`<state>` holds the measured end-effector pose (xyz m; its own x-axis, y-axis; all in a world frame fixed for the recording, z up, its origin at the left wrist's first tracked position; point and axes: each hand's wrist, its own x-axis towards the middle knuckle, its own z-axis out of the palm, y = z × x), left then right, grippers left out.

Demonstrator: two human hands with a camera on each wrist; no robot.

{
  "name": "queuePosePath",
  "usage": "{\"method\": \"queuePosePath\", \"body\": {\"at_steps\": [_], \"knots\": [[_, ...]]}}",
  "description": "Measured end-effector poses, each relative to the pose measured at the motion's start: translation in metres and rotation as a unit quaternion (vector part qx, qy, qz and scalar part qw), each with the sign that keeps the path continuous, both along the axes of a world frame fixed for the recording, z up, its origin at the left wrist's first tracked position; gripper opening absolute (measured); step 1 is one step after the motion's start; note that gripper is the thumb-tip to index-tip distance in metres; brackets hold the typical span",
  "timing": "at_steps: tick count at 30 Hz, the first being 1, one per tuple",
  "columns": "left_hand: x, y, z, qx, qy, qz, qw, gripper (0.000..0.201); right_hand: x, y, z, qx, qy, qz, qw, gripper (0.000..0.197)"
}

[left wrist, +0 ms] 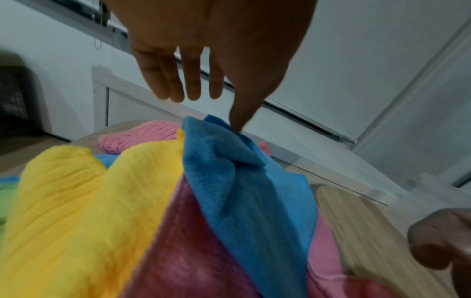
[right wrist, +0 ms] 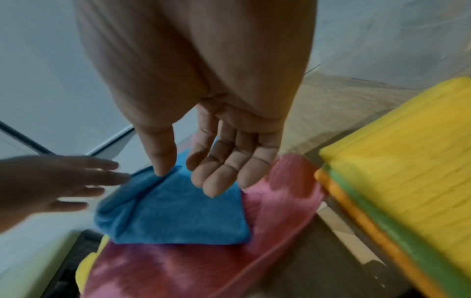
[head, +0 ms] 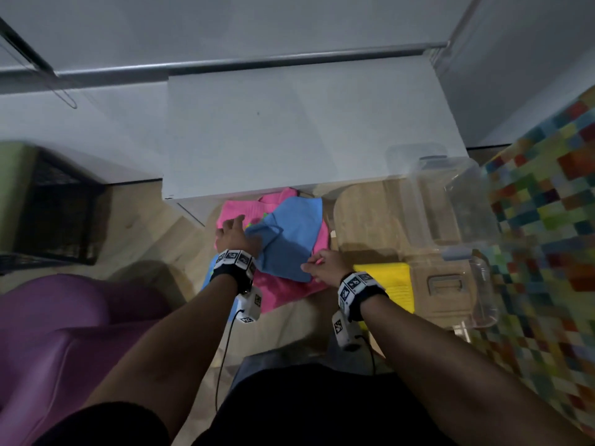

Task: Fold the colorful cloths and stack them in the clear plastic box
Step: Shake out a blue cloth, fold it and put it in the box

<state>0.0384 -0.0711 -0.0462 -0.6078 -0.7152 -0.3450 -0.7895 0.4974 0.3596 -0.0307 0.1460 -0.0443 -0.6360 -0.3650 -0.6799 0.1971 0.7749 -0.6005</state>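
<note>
A blue cloth [head: 293,239] lies rumpled on top of a pink cloth [head: 286,294] on the wooden surface. My left hand [head: 233,235] hovers over the blue cloth's left side with fingers [left wrist: 193,80] straight; only the thumb tip touches a raised fold of the blue cloth [left wrist: 229,181]. My right hand [head: 323,265] is at the cloth's near right corner, fingers [right wrist: 224,161] relaxed, thumb resting on the blue cloth [right wrist: 178,217]. A yellow cloth [left wrist: 76,201] lies in the pile. The clear plastic box [head: 479,304] to the right holds a folded yellow-topped stack [right wrist: 397,151].
A second clear plastic piece [head: 457,194] stands behind the box. A white cabinet [head: 289,130] overhangs the far side of the pile. A black crate [head: 54,214] is at the left, a purple seat [head: 64,333] near left, a chequered rug [head: 547,220] at the right.
</note>
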Motion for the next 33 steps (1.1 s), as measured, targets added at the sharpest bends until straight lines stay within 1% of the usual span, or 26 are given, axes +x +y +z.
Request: {"method": "queuePosePath", "body": {"at_steps": [2,3,4,6,7,8,11,12,14,15,17,19,20,22,24,27,29,31,33], "knots": [[-0.002,-0.008,0.0,0.03,-0.066,-0.052,0.996,0.048,0.005,-0.011,0.007,-0.009,-0.001,-0.016,1.0,0.022],[-0.002,-0.012,0.001,0.043,-0.087,-0.074,0.992,0.045,0.006,-0.015,0.008,-0.014,-0.002,-0.023,1.0,0.02],[-0.002,-0.016,0.002,0.053,-0.096,-0.087,0.99,0.044,0.007,-0.019,0.01,-0.016,-0.002,-0.028,0.999,0.019],[-0.001,-0.021,0.006,0.068,-0.087,-0.103,0.988,0.051,0.008,-0.028,0.016,-0.012,0.015,-0.025,0.999,0.02],[-0.001,-0.024,0.008,0.083,-0.07,-0.109,0.988,0.053,0.007,-0.032,0.02,-0.012,0.024,-0.027,0.999,0.022],[-0.002,-0.025,0.012,0.107,-0.045,-0.106,0.988,0.051,0.005,-0.036,0.024,-0.012,0.032,-0.028,0.999,0.026],[-0.003,-0.029,0.028,0.178,0.052,-0.08,0.979,0.026,-0.001,-0.047,0.036,-0.033,0.071,-0.021,0.997,0.044],[-0.005,-0.03,0.034,0.195,0.07,-0.08,0.975,0.026,-0.003,-0.051,0.042,-0.039,0.08,-0.013,0.996,0.051],[-0.01,-0.034,0.049,0.23,0.111,-0.074,0.964,0.03,-0.009,-0.059,0.055,-0.049,0.098,0.017,0.994,0.063],[-0.014,-0.037,0.058,0.25,0.131,-0.073,0.956,0.03,-0.013,-0.063,0.062,-0.052,0.108,0.04,0.992,0.068],[-0.021,-0.038,0.081,0.306,0.177,-0.085,0.931,0.026,-0.021,-0.071,0.08,-0.078,0.123,0.074,0.986,0.077],[-0.029,-0.036,0.107,0.37,0.219,-0.081,0.899,0.02,-0.029,-0.078,0.099,-0.117,0.12,0.068,0.983,0.084],[-0.032,-0.035,0.121,0.384,0.228,-0.074,0.892,0.017,-0.033,-0.082,0.108,-0.137,0.116,0.059,0.982,0.085],[-0.04,-0.032,0.149,0.385,0.236,-0.054,0.89,0.01,-0.042,-0.089,0.123,-0.166,0.131,0.05,0.976,0.078],[-0.047,-0.03,0.172,0.382,0.254,-0.047,0.887,0.007,-0.051,-0.093,0.136,-0.177,0.158,0.073,0.969,0.065],[-0.053,-0.03,0.193,0.386,0.302,-0.056,0.87,0.015,-0.062,-0.097,0.155,-0.197,0.145,0.103,0.964,0.045],[-0.054,-0.029,0.202,0.373,0.328,-0.073,0.865,0.005,-0.066,-0.098,0.161,-0.195,0.141,0.115,0.964,0.032],[-0.053,-0.03,0.212,0.341,0.331,-0.11,0.873,0.005,-0.068,-0.097,0.165,-0.188,0.147,0.116,0.964,0.024],[-0.054,-0.034,0.218,0.307,0.327,-0.13,0.884,0.007,-0.07,-0.094,0.166,-0.187,0.157,0.11,0.964,0.027]]}}
